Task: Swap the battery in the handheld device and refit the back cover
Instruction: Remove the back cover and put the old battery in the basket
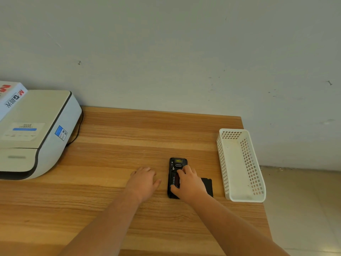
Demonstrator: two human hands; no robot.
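Observation:
A black handheld device [176, 166] lies face down on the wooden table [129, 137], its back open and the battery bay showing. My right hand [190, 182] rests over the bay, fingers and thumb spread across it; whether it grips a battery I cannot tell. A flat black piece [208, 184], the back cover or a battery, lies on the table just right of the device, partly hidden by my right hand. My left hand [143, 181] lies flat on the table to the left of the device, holding nothing.
A white perforated plastic basket [241, 197] stands to the right near the table's right edge. A white printer [36, 135] with a box on top fills the back left corner. A grey wall runs behind the table.

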